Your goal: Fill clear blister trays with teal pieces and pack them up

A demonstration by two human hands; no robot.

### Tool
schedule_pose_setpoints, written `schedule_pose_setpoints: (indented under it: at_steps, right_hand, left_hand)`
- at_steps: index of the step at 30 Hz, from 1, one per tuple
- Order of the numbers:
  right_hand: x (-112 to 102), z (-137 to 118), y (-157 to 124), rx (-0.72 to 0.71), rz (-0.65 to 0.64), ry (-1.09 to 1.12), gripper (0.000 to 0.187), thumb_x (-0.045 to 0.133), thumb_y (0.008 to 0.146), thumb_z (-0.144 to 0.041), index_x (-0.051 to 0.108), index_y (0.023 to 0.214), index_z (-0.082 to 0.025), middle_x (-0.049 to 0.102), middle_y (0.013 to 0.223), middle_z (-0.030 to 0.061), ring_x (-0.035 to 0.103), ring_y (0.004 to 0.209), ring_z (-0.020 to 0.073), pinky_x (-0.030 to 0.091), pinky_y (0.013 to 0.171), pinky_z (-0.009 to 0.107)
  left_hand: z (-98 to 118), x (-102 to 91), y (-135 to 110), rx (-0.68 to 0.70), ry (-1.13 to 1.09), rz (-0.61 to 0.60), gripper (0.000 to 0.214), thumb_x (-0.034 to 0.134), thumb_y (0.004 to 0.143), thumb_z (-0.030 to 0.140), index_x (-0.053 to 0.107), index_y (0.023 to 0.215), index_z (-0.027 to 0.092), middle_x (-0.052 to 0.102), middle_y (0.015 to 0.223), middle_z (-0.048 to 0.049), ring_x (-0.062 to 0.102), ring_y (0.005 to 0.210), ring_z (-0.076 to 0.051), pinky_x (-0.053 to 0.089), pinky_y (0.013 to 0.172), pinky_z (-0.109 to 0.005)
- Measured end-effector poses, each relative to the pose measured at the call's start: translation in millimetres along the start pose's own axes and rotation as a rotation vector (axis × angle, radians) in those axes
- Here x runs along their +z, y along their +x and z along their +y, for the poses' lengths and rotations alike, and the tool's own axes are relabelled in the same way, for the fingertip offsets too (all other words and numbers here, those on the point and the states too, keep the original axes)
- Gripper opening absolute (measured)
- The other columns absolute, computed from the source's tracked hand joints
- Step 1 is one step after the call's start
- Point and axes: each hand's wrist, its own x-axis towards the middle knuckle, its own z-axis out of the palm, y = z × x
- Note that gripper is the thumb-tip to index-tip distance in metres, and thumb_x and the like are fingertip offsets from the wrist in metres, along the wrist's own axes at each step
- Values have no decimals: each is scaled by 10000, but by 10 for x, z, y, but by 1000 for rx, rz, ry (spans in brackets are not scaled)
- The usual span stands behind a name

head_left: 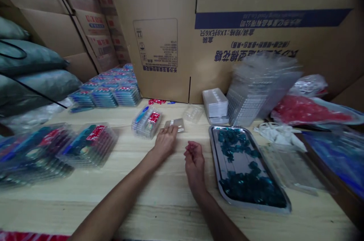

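Pale wood table [176,210] runs across the view, with two bare forearms reaching in from the bottom. The left hand [166,143] is partly open, its fingers [170,131] extended and close together, their tips resting on the near edge of a small clear packet [175,125]. The packet lies flat on the table, touched but not gripped. The right hand [195,161] is empty, its fingers loosely curled, and sits just beside the left without touching it. It is near a steel tray [215,157] holding scattered teal pieces [241,188]. Just left of the packet lies a clear pack [146,122] with a red label. Larger clear packs [91,146] lie farther left, and stacked blue-and-red packs [105,95] stand against cardboard boxes [159,43]. Beyond the tray are a white stack [214,102], a tall stack of clear trays [256,93] and a red bag [307,110].
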Motion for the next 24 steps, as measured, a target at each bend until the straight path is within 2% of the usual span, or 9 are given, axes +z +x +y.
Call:
schedule_pose_setpoints:
  at_steps: [2, 4, 6, 10, 13, 15, 20, 22, 24]
  right_hand:
    - [-103, -92, -1, 233, 79, 143, 382, 509, 863, -428, 493, 1190, -231, 606, 1047, 69, 620, 892, 189, 506, 771, 326]
    - [-199, -183, -42, 500, 37, 297, 483, 474, 882, -557, 508, 1231, -224, 637, 1073, 98, 653, 878, 215, 517, 730, 346]
    - [-263, -260, -119, 617, -68, 418, 564, 441, 891, -623, 498, 1296, -235, 667, 1109, 116, 677, 894, 243, 529, 719, 374]
    - [-280, -345, -320, 338, -57, 575, 719, 560, 867, -496, 281, 1509, -334, 568, 1397, 86, 611, 1186, 257, 521, 903, 440]
    - [-278, -328, -464, 106, 53, 559, 822, 611, 862, -413, 179, 1559, -351, 384, 1564, 69, 461, 1371, 241, 409, 1089, 474]
    - [-311, -285, -541, -14, 34, 467, 831, 585, 900, -409, 103, 1575, -369, 249, 1632, 63, 398, 1423, 244, 350, 1142, 501]
    - [-486, -199, -595, -258, -181, -5, 805, 487, 957, -473, 13, 1595, -344, -17, 1685, 27, 81, 1541, 300, 97, 1228, 587]
    - [-535, -205, -553, -309, -240, -140, 812, 474, 956, -494, 15, 1600, -310, -65, 1683, 16, -63, 1541, 296, 0, 1232, 583]
    - [-546, -218, -488, -298, -250, -176, 840, 450, 956, -510, -38, 1600, -281, -99, 1680, 17, -110, 1535, 283, 2, 1236, 570]
  left_hand:
    - [87, -107, -258, -109, -261, 222, 452, 435, 893, 72, 534, 1325, 160, 616, 1338, -177, 595, 1233, -270, 450, 1058, -438]
    - [253, -170, -550, -285, -628, 412, 478, 474, 919, 161, 464, 1394, 219, 675, 1235, -120, 670, 1078, -225, 525, 953, -388]
    - [461, -180, -809, -447, -1026, 450, 587, 553, 890, 221, 387, 1451, 262, 702, 1128, -72, 696, 942, -194, 566, 830, -340]
    - [793, -139, -1077, -814, -1627, 364, 718, 698, 734, 160, 436, 1398, 240, 701, 1011, -40, 696, 801, -158, 579, 714, -280]
    - [895, -164, -1085, -1059, -1806, 303, 637, 694, 673, 29, 524, 1269, 175, 688, 860, -21, 666, 669, -126, 580, 641, -249]
    - [931, -208, -1072, -1140, -1840, 283, 607, 649, 669, -37, 534, 1233, 154, 679, 804, -16, 648, 622, -112, 568, 602, -223]
    - [1069, -226, -1143, -1119, -1848, 94, 652, 696, 659, -21, 543, 1272, 141, 689, 777, -24, 613, 560, -97, 522, 544, -195]
    - [1131, -177, -1191, -1084, -1828, 14, 652, 784, 653, 80, 563, 1264, 137, 650, 691, 11, 555, 498, -80, 464, 477, -177]
    - [1177, -117, -1224, -1036, -1814, -92, 639, 837, 647, 213, 594, 1232, 129, 579, 594, 47, 471, 433, -60, 359, 400, -158]
